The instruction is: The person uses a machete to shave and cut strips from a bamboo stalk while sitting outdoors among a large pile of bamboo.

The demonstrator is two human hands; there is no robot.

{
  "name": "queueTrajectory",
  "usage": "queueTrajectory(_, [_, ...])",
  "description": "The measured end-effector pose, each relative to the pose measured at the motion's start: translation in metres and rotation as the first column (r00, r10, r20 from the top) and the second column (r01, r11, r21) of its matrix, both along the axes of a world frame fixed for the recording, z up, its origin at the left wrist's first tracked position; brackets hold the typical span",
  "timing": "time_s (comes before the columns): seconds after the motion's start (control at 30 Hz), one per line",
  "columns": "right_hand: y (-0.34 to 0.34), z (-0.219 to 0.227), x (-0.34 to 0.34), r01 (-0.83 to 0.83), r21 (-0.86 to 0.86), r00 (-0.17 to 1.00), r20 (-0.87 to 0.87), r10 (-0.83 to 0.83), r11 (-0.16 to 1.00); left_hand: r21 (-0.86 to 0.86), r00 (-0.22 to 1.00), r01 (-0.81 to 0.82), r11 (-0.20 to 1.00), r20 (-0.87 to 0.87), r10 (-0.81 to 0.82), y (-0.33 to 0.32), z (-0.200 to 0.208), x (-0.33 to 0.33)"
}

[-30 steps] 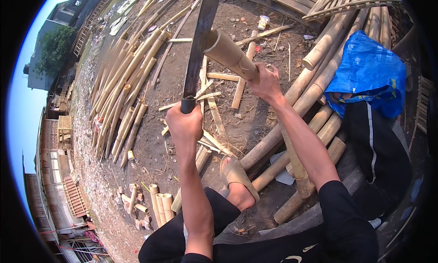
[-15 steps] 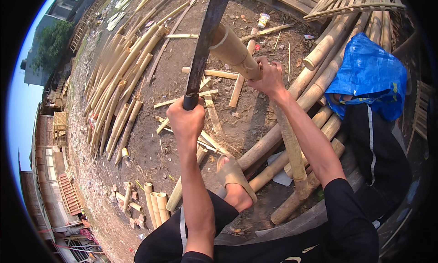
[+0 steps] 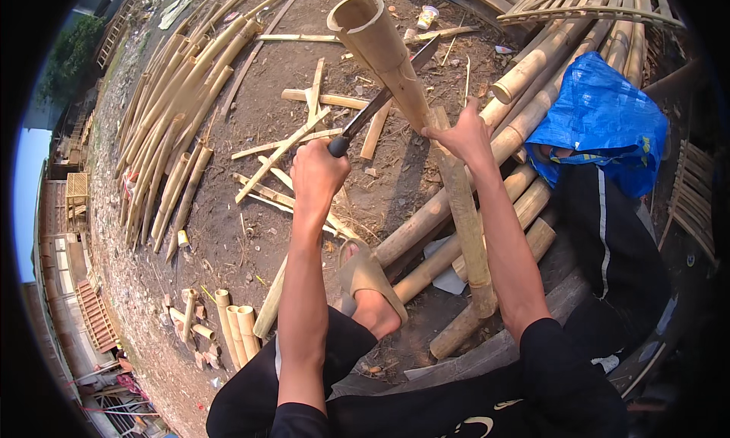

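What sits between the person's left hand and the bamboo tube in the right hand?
In the head view, a knife: the left hand grips its black handle, and the dark blade runs behind the bamboo tube. Whether they touch, I can't tell.

No lettering readable anywhere. Pale curved marks point(image 3: 479, 423) on black clothing point(image 3: 449, 401), below and between left hand point(image 3: 319, 168) and right hand point(image 3: 462, 138); wording not made out. Yellow print, blue sheet point(image 3: 597, 107), right of right hand: illegible. Small cup point(image 3: 428, 17), beyond right hand: coloured print, too small.
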State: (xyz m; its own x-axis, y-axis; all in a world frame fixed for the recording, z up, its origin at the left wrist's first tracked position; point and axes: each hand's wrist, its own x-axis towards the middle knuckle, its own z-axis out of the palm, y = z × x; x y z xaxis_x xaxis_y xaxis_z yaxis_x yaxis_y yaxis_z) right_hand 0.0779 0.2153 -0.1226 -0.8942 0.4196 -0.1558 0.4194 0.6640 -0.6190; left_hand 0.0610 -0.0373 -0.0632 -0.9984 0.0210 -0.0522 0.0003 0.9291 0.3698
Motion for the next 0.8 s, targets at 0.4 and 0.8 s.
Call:
queueTrajectory(0.4, [-0.045, -0.073, 0.276, -0.052, 0.271, 0.929, 0.367, -0.053, 0.961, 0.057, 0.99, -0.007, 0.998, 0.143, -0.001, 0.045, -0.085, -0.013])
queueTrajectory(0.8, [0.054, 0.006, 0.246, 0.122, -0.239, 0.965, 0.256, -0.059, 0.963, 0.166, 0.982, -0.11, 0.98, 0.168, 0.081, 0.06, -0.135, -0.018])
